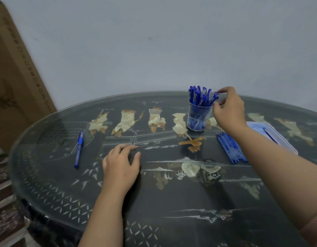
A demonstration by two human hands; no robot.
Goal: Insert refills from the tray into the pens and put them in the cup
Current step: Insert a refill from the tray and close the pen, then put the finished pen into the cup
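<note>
Apparently, right hand [227, 111] pinched a pen [215, 96] at the crowded cup [198, 120]; left hand [120, 164] lay relaxed, empty, on the table [163, 202]. Snagging neighbouring pens [197, 93] could tip the cup.

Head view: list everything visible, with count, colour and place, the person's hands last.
table: one, dark inlaid, glass-topped, foreground
cup: one, clear, far side right of centre
pens: many, blue, standing in the cup
held pen: one, blue, rightmost in the cup
loose pen: one, blue, lying at left
refills: a bundle, blue, lying left of the tray
tray: one, pale blue, right edge, partly hidden
cardboard box: one, brown, leaning at left
left hand: resting on the table, holding nothing
right hand: pinching the held pen's top
</note>
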